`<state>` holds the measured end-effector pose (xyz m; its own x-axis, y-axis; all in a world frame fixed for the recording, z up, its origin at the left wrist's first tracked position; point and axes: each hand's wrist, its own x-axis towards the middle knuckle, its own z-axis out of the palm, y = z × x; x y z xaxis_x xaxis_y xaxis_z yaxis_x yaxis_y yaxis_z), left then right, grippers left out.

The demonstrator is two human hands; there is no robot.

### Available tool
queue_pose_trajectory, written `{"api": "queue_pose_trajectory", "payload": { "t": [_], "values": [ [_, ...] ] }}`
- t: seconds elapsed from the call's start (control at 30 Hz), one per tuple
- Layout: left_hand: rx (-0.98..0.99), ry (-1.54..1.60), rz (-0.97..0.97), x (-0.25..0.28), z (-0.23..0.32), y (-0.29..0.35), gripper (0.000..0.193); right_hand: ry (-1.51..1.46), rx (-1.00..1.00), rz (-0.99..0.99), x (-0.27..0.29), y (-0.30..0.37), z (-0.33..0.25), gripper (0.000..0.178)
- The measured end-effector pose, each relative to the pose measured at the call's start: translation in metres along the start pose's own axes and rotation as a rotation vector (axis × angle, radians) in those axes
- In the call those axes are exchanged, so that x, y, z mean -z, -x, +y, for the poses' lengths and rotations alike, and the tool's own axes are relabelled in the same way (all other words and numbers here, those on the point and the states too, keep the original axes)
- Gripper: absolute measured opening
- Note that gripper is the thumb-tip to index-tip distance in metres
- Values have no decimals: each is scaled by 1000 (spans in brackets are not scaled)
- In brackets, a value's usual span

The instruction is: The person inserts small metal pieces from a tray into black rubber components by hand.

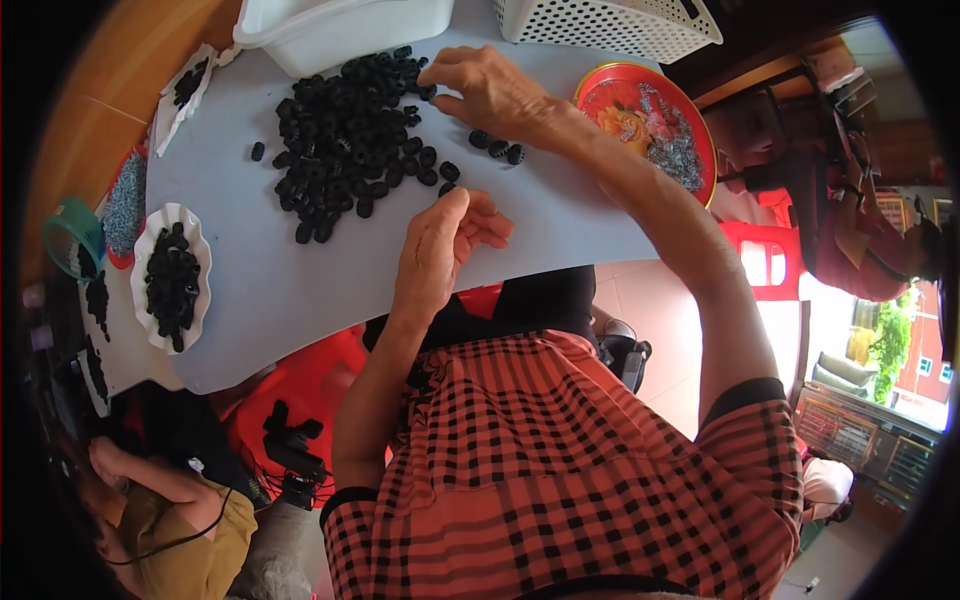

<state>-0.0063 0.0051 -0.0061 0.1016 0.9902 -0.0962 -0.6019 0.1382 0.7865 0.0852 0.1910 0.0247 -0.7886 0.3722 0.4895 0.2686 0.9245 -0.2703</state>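
A large heap of small black ribbed plastic pieces (345,145) covers the middle of the grey-blue table (300,290). At the heap's far right edge is my right hand (490,92), its thumb and forefinger apart, with black pieces close to the fingertips. My left hand (440,245) hovers at the near right side of the heap, palm turned inward and fingers loosely curled. I see nothing held in it, though part of the palm is hidden. A few loose black pieces (497,148) lie below my right hand.
A red round tray (711,150) with small silvery parts stands right. At the back are a white tub (350,35) and a perforated white basket (610,32). A scalloped white dish (203,250) of black pieces sits left, near a green basket (72,238). Another person (180,520) sits lower left.
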Motion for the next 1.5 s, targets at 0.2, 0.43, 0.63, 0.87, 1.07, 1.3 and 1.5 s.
{"api": "queue_pose_trajectory", "payload": {
  "t": [0.2,0.43,0.63,0.87,1.07,1.3,1.5],
  "values": [
    [29,19,36,-2,1,-1,38,106,-124,-68,-13,5,-3,13],
    [-6,-63,72,-10,1,-6,33,183,-278,-156,-16,3,0,20],
    [-94,-328,266,-16,10,2,25,-54,-265,16,-2,21,-20,16],
    [-274,-244,346,-26,22,-19,28,-616,-387,154,25,64,-72,17],
    [-205,-260,214,-31,8,-32,29,-246,-361,204,65,99,-51,10],
    [-94,-222,108,-51,-7,-30,20,185,-274,118,86,131,61,12],
    [-105,-249,141,-48,-10,-25,22,374,-200,-69,79,117,63,13]
  ]
}}
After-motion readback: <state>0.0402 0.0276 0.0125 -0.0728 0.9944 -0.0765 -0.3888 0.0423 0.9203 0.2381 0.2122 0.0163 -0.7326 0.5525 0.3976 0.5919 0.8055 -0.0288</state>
